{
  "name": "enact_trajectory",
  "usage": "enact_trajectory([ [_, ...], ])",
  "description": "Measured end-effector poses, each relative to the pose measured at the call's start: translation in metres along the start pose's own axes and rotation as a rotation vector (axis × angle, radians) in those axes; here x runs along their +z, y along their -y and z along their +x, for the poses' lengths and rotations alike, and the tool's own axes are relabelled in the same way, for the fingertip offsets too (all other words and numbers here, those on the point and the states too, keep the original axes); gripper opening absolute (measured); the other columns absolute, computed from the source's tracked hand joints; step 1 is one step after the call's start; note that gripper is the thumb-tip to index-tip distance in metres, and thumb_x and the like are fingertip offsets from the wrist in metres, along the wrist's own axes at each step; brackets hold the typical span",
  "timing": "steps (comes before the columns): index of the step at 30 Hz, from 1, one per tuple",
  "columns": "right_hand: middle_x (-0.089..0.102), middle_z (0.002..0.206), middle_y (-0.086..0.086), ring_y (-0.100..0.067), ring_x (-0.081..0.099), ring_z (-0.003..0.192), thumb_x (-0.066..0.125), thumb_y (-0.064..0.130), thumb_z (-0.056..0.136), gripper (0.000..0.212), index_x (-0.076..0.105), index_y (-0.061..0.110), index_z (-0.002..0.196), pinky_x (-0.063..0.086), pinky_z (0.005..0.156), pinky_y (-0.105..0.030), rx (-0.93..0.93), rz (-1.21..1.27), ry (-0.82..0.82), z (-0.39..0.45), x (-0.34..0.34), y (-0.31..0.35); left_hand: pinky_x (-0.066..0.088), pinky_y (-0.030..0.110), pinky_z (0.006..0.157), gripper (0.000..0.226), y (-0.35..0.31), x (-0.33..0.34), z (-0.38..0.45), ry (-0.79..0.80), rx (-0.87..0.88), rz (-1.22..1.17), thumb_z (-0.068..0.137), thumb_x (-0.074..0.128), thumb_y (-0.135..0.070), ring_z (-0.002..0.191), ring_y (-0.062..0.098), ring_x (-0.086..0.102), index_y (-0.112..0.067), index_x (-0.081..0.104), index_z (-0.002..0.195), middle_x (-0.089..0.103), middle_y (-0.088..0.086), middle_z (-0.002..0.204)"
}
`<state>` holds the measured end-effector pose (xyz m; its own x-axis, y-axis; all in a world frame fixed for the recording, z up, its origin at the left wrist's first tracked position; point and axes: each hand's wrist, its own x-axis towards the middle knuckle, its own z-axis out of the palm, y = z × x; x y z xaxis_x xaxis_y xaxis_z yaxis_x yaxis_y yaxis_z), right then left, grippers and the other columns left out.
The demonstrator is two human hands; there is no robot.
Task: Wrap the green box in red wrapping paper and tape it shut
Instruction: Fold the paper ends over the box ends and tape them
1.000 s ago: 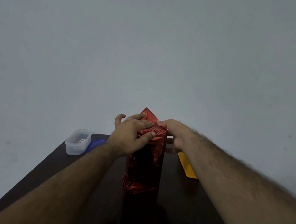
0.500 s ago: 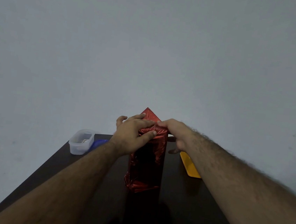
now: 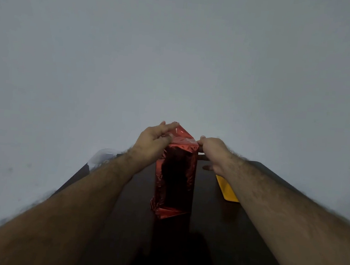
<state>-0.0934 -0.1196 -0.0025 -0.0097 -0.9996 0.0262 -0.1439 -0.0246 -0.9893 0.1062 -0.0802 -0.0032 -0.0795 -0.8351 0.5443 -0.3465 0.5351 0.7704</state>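
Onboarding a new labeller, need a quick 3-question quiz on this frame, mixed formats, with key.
1. True or false: the red paper already covers the side of the upright box that faces the camera.
2. Multiple choice: where does the yellow item lie on the table? A) left of the box B) right of the box C) on top of the box
3. Fill in: the left hand and right hand both hold the paper at the box's ___ end.

Key: 1 true; 2 B; 3 top
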Motion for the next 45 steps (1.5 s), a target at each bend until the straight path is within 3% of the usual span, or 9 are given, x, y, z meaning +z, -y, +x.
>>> enact_trajectory([
  [5, 0.074, 0.116, -0.001, -0.015, 0.067, 0.098, 0.050, 0.032, 0.109, 0.029, 0.072, 0.014, 0.117, 0.048, 0.079, -0.029, -0.173, -0.071, -0.074, 0.002, -0.028, -0.022, 0.041, 0.034, 0.119, 0.027, -0.017, 0.006, -0.008, -0.129, 0.225, 0.235, 0.097, 0.072, -0.015, 0.134, -0.008, 0.050, -0.030, 0.081, 0.117, 0.073, -0.010, 0.127],
  [10, 0.072, 0.117, 0.005, -0.017, 0.065, 0.116, 0.063, 0.031, 0.103, 0.021, 0.072, 0.018, 0.117, 0.050, 0.093, -0.029, -0.445, -0.411, -0.269, 0.004, -0.065, -0.058, 0.024, 0.046, 0.101, 0.013, -0.028, 0.026, -0.022, -0.183, 0.689, 0.893, 0.095, 0.070, -0.033, 0.122, 0.013, 0.061, -0.034, 0.081, 0.101, 0.076, -0.018, 0.114],
  [16, 0.057, 0.148, -0.011, -0.032, 0.049, 0.139, 0.091, 0.048, 0.076, 0.092, 0.051, 0.010, 0.150, 0.045, 0.110, -0.043, -0.255, -0.619, -0.501, 0.004, -0.108, -0.122, 0.039, 0.039, 0.088, 0.015, -0.007, 0.086, -0.028, 0.085, 1.077, 1.088, 0.094, 0.071, -0.021, 0.100, 0.022, 0.063, -0.021, 0.078, 0.107, 0.074, -0.006, 0.101],
  [18, 0.056, 0.152, -0.012, -0.032, 0.051, 0.140, 0.088, 0.064, 0.071, 0.105, 0.049, 0.011, 0.153, 0.047, 0.111, -0.044, -0.110, -0.551, -0.421, 0.007, -0.114, -0.143, 0.047, 0.037, 0.084, 0.020, 0.000, 0.120, -0.027, 0.206, 0.889, 0.977, 0.096, 0.065, -0.023, 0.097, 0.020, 0.063, -0.023, 0.077, 0.112, 0.074, -0.005, 0.103],
  [21, 0.073, 0.129, -0.002, -0.023, 0.068, 0.117, 0.076, 0.086, 0.065, 0.098, 0.068, 0.020, 0.137, 0.058, 0.095, -0.041, -0.113, -0.495, -0.332, 0.016, -0.120, -0.163, 0.056, 0.033, 0.087, 0.021, 0.006, 0.167, -0.018, 0.184, 0.304, 0.645, 0.099, 0.063, -0.028, 0.098, 0.012, 0.067, -0.025, 0.078, 0.114, 0.077, -0.008, 0.105],
  [26, 0.077, 0.114, 0.007, -0.015, 0.071, 0.104, 0.075, 0.063, 0.086, 0.054, 0.074, 0.027, 0.127, 0.059, 0.093, -0.039, -0.237, -0.505, -0.265, 0.024, -0.122, -0.168, 0.061, 0.038, 0.074, 0.021, 0.026, 0.218, 0.033, -0.064, -0.423, 0.156, 0.095, 0.067, -0.030, 0.077, 0.021, 0.067, -0.013, 0.076, 0.087, 0.071, 0.001, 0.079],
  [30, 0.076, 0.110, 0.008, -0.014, 0.070, 0.099, 0.074, 0.062, 0.088, 0.050, 0.073, 0.027, 0.125, 0.060, 0.091, -0.041, -0.254, -0.509, -0.267, 0.028, -0.123, -0.173, 0.038, 0.028, 0.054, 0.025, 0.026, 0.233, 0.062, 0.043, -0.861, -0.177, 0.092, 0.068, -0.034, 0.062, 0.015, 0.043, -0.009, 0.068, 0.095, 0.050, 0.000, 0.074],
  [38, 0.074, 0.108, 0.005, -0.015, 0.067, 0.095, 0.074, 0.063, 0.087, 0.055, 0.070, 0.024, 0.126, 0.058, 0.085, -0.038, -0.241, -0.530, -0.287, 0.031, -0.124, -0.176, 0.027, 0.029, 0.056, 0.023, 0.005, 0.233, 0.075, 0.171, -0.991, 0.026, 0.076, 0.069, -0.015, 0.051, 0.015, 0.026, -0.018, 0.050, 0.064, 0.041, -0.003, 0.056],
  [45, 0.074, 0.115, 0.001, -0.017, 0.064, 0.094, 0.073, 0.064, 0.088, 0.056, 0.071, 0.022, 0.124, 0.053, 0.081, -0.036, -0.186, -0.587, -0.320, 0.031, -0.122, -0.174, 0.022, 0.026, 0.056, 0.021, -0.014, 0.234, 0.070, 0.105, -0.917, 0.012, 0.088, 0.062, -0.016, 0.041, 0.015, 0.019, -0.017, 0.053, 0.068, 0.035, -0.003, 0.060],
])
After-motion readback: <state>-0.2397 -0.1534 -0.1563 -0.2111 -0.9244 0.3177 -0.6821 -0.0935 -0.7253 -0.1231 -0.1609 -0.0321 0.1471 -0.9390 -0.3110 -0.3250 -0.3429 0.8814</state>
